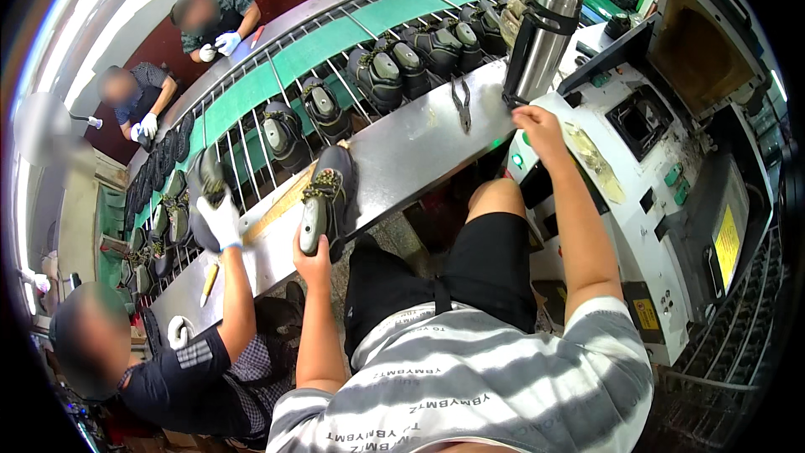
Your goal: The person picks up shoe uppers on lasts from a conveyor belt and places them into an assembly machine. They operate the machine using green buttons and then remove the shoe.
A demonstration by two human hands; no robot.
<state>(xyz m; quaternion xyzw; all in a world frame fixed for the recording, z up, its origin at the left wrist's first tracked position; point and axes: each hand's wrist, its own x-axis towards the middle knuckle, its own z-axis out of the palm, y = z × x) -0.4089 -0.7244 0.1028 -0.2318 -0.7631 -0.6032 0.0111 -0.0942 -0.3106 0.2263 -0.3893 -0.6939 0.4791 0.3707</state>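
My left hand [313,263] is closed around the grey heel end of a black work shoe [327,180], which rests over the near edge of the metal bench. A dark shoe side shows right against it. My right hand [541,132] is at the bench's right end, fingers curled together by the foot of a steel thermos flask [545,38] with a black strap. What those fingers pinch, if anything, is hidden. Just below that hand, a green-lit button [517,160] glows on the white machine [625,226]. Pliers [461,105] lie on the bench left of the flask.
Black shoes [375,75] stand in a row along the roller conveyor with its green strip [335,38]. At left, a co-worker's white-gloved hand [220,220] holds another shoe. A yellow-handled tool [209,283] lies near it. Two people sit across the conveyor. The machine's lid [700,29] stands raised.
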